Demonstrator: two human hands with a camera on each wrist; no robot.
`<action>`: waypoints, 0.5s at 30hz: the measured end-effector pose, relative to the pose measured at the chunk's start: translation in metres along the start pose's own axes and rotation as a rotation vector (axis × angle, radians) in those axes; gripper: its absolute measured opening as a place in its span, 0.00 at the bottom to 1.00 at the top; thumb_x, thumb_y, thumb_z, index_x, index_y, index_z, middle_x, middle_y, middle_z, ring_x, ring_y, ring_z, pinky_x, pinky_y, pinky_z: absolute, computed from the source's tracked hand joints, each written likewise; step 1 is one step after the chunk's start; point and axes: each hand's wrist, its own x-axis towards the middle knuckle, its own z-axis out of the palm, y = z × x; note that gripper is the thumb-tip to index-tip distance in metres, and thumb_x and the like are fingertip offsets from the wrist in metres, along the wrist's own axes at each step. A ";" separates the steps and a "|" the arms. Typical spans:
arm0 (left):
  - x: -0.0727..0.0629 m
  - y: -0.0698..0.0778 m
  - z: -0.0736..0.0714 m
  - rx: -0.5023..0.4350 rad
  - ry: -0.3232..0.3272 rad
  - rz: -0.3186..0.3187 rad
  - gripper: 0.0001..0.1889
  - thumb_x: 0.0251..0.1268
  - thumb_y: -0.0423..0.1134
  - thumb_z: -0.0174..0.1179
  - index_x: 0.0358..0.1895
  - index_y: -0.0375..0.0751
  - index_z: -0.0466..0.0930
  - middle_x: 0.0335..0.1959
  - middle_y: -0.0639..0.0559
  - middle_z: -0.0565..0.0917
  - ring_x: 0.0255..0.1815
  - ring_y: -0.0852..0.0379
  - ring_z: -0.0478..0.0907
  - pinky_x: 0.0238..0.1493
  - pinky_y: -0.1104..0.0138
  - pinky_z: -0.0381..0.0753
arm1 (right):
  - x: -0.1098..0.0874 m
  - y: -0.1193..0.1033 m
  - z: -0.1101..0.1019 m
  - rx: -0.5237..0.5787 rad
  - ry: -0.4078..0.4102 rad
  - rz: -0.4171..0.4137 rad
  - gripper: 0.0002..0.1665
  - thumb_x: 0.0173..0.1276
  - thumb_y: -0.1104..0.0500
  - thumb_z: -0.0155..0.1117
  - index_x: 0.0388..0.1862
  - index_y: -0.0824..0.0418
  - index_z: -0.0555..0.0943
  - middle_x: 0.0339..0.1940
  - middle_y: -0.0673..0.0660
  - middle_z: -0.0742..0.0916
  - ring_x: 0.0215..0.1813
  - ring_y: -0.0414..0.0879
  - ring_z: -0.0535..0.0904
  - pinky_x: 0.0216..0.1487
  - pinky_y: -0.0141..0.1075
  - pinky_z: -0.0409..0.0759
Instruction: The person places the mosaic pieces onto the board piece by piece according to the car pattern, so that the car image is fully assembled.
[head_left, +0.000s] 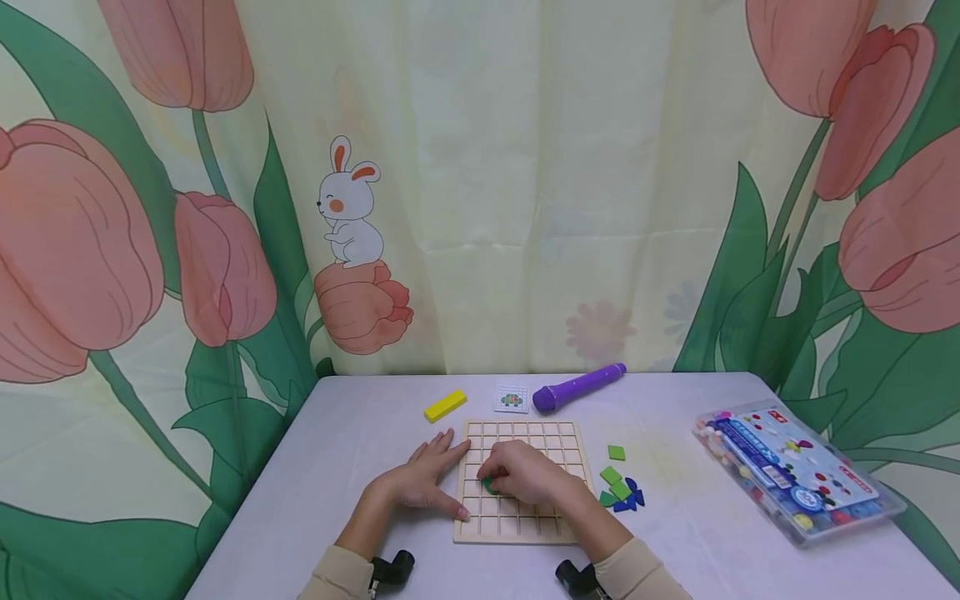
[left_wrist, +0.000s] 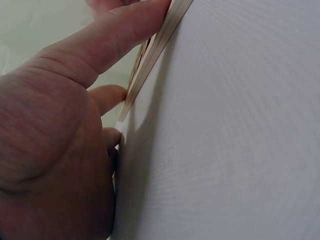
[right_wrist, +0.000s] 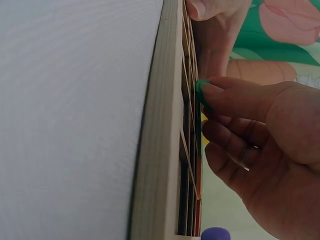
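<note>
A wooden grid board (head_left: 468, 538) lies flat on the table, its bottom rows of square cells showing. My left hand (head_left: 422, 480) has its fingers spread along the board's left side. Its thumb and index finger touch the edge, as the left wrist view shows. Over the board's left-middle part, my right hand (head_left: 531, 473) pinches a small green piece (right_wrist: 201, 92) between thumb and finger, close over the grid. In the right wrist view, that hand's other fingers curl loosely. The hand hides the cells beneath it.
Several green tiles (head_left: 617, 452) and dark blue pieces (head_left: 636, 493) lie right of the board. Behind it are a yellow block (head_left: 446, 406), a small pattern card (head_left: 512, 398) and a purple stick-like tool (head_left: 585, 387). A clear plastic case (head_left: 798, 471) of colourful pieces sits at the right.
</note>
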 end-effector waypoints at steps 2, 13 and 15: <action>0.000 0.000 0.000 -0.001 0.001 -0.001 0.62 0.44 0.70 0.76 0.84 0.61 0.55 0.88 0.44 0.44 0.89 0.43 0.36 0.83 0.36 0.39 | 0.000 0.000 0.000 -0.026 -0.003 -0.003 0.13 0.70 0.64 0.70 0.51 0.54 0.92 0.39 0.44 0.87 0.38 0.33 0.76 0.46 0.28 0.79; 0.001 -0.001 0.001 -0.011 0.000 0.001 0.62 0.44 0.70 0.76 0.84 0.61 0.55 0.88 0.45 0.43 0.89 0.44 0.34 0.84 0.38 0.37 | -0.003 -0.003 0.000 -0.146 -0.018 -0.030 0.15 0.67 0.60 0.75 0.52 0.53 0.91 0.39 0.44 0.85 0.38 0.34 0.74 0.42 0.28 0.77; 0.001 -0.001 0.001 -0.009 0.000 0.001 0.62 0.44 0.70 0.76 0.84 0.61 0.55 0.88 0.45 0.43 0.89 0.44 0.34 0.84 0.38 0.37 | -0.003 -0.003 0.000 -0.157 -0.016 -0.032 0.15 0.67 0.60 0.75 0.53 0.52 0.91 0.39 0.45 0.85 0.38 0.35 0.74 0.41 0.28 0.76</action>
